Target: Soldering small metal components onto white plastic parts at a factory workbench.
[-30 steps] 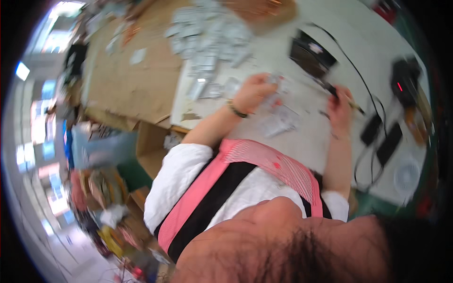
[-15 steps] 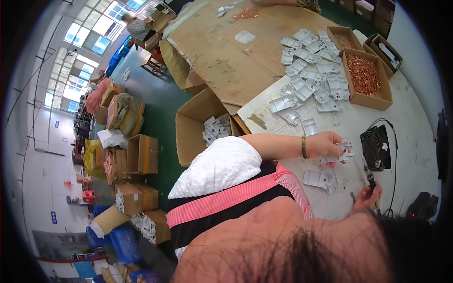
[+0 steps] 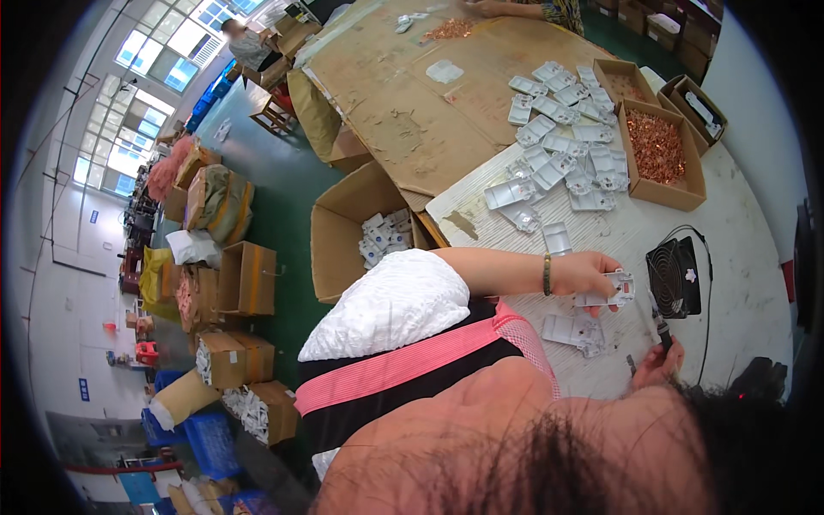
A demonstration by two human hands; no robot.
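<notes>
My left hand (image 3: 588, 275) holds a small white plastic housing (image 3: 620, 290) over the white tabletop, fingers pinching its edge. My right hand (image 3: 661, 365), partly hidden by hair and shoulder, grips a black-handled soldering iron (image 3: 662, 330), its metal end pointing up beside the housing. A thin piece sticks out by that hand; its kind is unclear. Another white housing (image 3: 573, 333) lies nearer me on the table, and one more (image 3: 556, 239) rests beyond my left forearm. A small black fan (image 3: 674, 279) sits to the right of the held housing.
Farther back, several white housings (image 3: 558, 163) lie heaped beside a cardboard box of copper-coloured parts (image 3: 697, 193). An open carton (image 3: 330, 232) with white pieces stands left of the table. A black cable (image 3: 709, 335) runs along the right. Across the table, another person's arm (image 3: 515, 10) reaches in.
The whole view has shifted slightly. My left hand still holds the housing, and my right hand keeps the soldering iron near it. More of the other person's arm shows at the far edge.
</notes>
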